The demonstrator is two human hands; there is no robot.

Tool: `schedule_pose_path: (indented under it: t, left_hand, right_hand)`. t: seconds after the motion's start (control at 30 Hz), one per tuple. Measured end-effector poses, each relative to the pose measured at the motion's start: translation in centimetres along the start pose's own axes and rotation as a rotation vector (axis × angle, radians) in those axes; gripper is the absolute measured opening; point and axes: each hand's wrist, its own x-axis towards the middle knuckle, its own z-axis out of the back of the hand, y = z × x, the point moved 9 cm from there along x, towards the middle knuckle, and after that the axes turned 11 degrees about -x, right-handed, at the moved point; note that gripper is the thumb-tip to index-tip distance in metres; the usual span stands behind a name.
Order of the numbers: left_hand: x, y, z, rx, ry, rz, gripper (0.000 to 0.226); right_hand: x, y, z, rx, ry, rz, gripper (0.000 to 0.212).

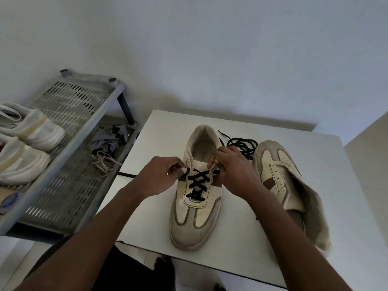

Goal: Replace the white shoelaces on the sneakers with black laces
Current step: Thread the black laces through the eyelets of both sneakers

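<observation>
A cream and grey sneaker (195,211) stands in the middle of the white table (159,206), toe towards me, with a black lace (198,182) crossed through its lower eyelets. My left hand (161,175) pinches the black lace at the shoe's left eyelet row. My right hand (233,166) grips the eyelet flap on the shoe's right side, where the lace's other end passes. A second sneaker (279,175) lies on the right with no lace and its tongue flopped out. Behind my right hand sits a loose coil of black lace (243,144).
A grey perforated shoe rack (69,164) stands left of the table. Two white sneakers (23,143) sit on its top shelf. Pale removed laces (105,162) and a grey cloth (109,139) lie on the lower shelf. A wall runs behind the table.
</observation>
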Motion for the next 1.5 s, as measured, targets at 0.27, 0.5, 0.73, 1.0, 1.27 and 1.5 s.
schedule_pose_path:
  t: [0.27, 0.5, 0.73, 1.0, 1.27, 1.5]
  left_hand:
    - [0.1, 1.5, 0.9, 0.142, 0.043, 0.134, 0.027]
    - [-0.5, 2.3, 4.3, 0.05, -0.249, 0.153, 0.029]
    - [0.0, -2.2, 1.7, -0.035, -0.28, -0.098, 0.015]
    - [-0.4, -6.0, -0.1, -0.08, -0.257, -0.308, 0.025]
    - [-0.7, -10.6, -1.0, -0.496, -0.17, -0.328, 0.02]
    - [-0.1, -1.8, 3.2, -0.962, -0.581, 0.164, 0.025]
  right_hand:
    - [0.0, -0.4, -0.2, 0.016, -0.004, 0.01, 0.022]
    - [-0.3, -2.2, -0.2, 0.38, 0.024, -0.105, 0.035]
    - [-1.4, -4.3, -2.9, 0.161, 0.271, -0.228, 0.043]
    - [-1.7, -3.7, 2.5, 0.469, 0.319, -0.164, 0.021]
    - [-0.7, 3.3, 11.1, 1.269, 0.02, 0.043, 0.014]
    - [-0.5, 0.8, 9.1, 1.237, -0.018, -0.186, 0.033]
